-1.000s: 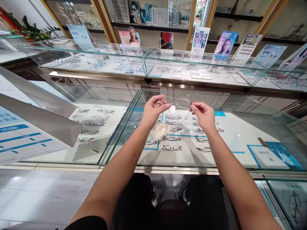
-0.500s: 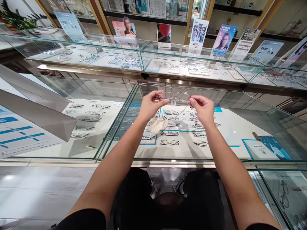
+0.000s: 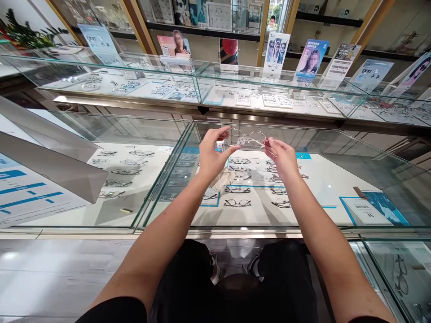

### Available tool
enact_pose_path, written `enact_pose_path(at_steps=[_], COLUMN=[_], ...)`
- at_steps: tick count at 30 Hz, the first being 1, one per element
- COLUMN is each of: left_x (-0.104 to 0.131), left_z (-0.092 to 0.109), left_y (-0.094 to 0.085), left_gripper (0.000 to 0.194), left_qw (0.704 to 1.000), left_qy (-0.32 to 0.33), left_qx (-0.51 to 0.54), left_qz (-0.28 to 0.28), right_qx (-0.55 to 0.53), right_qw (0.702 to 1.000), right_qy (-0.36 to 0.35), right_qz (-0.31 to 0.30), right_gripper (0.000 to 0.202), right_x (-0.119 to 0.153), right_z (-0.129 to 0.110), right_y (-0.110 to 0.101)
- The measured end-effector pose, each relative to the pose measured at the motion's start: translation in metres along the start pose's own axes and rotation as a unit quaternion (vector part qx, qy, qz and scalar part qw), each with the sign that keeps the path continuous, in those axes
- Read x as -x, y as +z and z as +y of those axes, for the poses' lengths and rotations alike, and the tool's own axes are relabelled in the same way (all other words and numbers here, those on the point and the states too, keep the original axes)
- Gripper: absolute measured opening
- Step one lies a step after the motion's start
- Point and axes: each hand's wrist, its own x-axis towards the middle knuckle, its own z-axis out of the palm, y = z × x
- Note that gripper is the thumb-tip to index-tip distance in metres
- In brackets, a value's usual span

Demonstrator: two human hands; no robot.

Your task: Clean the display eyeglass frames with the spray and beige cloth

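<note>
A pair of thin-rimmed eyeglasses (image 3: 257,139) is held up between my two hands above the glass counter. My left hand (image 3: 215,146) grips the left side of the frame, with its thumb stretched toward the bridge. At the other end, my right hand (image 3: 280,154) pinches the frame's right side between thumb and fingers. A crumpled cream cloth (image 3: 222,179) lies on the glass below, partly hidden by my left hand and wrist. Just behind my left fingers shows a small white container (image 3: 220,146), mostly covered.
The glass display case (image 3: 235,220) beneath holds rows of eyeglasses, among them a black pair (image 3: 237,203). To the left stands a large white paper bag (image 3: 47,179). Behind runs a second glass case (image 3: 198,72) topped with advertising cards (image 3: 276,56). A booklet (image 3: 368,210) lies at right.
The eyeglasses have turned and tilted between my hands. My left thumb now reaches closer to the bridge, and the fingers of my right hand have shifted on the frame.
</note>
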Motion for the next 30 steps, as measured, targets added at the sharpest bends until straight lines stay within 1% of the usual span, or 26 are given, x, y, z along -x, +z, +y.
enact_pose_path(at_steps=[2,5,8,14,21,26,30], left_x=[0.0004,0.0007,0.0012,0.0029,0.0040,0.0045,0.0043], left_z=[0.0010,0.0014,0.0004,-0.0061,-0.0074,-0.0079,-0.0063], left_y=[0.0000,-0.0001,0.0011,0.0047,0.0048,0.0046,0.0040], left_gripper=[0.062,0.063,0.062,0.063,0.060,0.059,0.059], left_qw=[1.000,1.000,1.000,0.999,1.000,1.000,1.000], left_qy=[0.008,0.000,-0.009,-0.009,0.015,0.012,0.012], left_qx=[-0.004,0.001,0.021,0.046,0.025,0.002,-0.020], left_qz=[0.003,0.001,0.006,0.005,0.000,-0.009,-0.016], right_qx=[0.005,0.008,-0.011,-0.056,-0.068,-0.064,-0.080], right_qw=[1.000,1.000,1.000,0.997,0.996,0.995,0.993], right_qy=[0.004,0.000,0.001,0.019,0.048,0.049,0.052], right_qz=[-0.006,-0.018,-0.029,-0.041,-0.040,-0.056,-0.068], right_gripper=[0.039,0.040,0.039,0.034,0.030,0.026,0.024], right_x=[-0.0002,-0.0008,-0.0020,-0.0012,0.0034,0.0036,0.0017], right_z=[-0.0002,-0.0004,0.0000,-0.0016,-0.0053,-0.0046,-0.0002], right_y=[-0.0003,-0.0006,-0.0009,0.0004,0.0044,0.0052,0.0055])
